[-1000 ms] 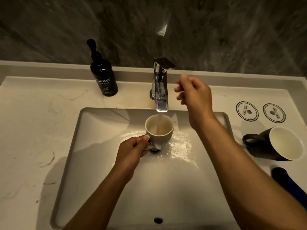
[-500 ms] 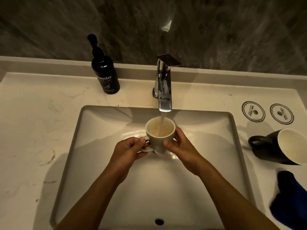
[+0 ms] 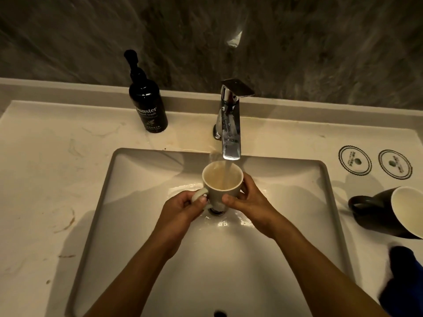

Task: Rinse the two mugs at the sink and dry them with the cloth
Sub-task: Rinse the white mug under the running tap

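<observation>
Wet ceramic white mug gets slippery; left hand grips its handle, right hand cups the body.

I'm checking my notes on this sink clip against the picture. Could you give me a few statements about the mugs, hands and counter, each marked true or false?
1. Water runs from the tap into the pale mug. True.
2. The left hand holds the pale mug by its handle. True.
3. The right hand rests on the tap lever. False: it holds the side of the pale mug.
4. The dark mug stands upright in the sink. False: it lies on its side on the counter, to the right of the sink.
5. The blue cloth lies on the counter near the dark mug. True.
6. The hand wash bottle lies tipped over. False: it stands upright behind the sink, left of the tap.
</observation>
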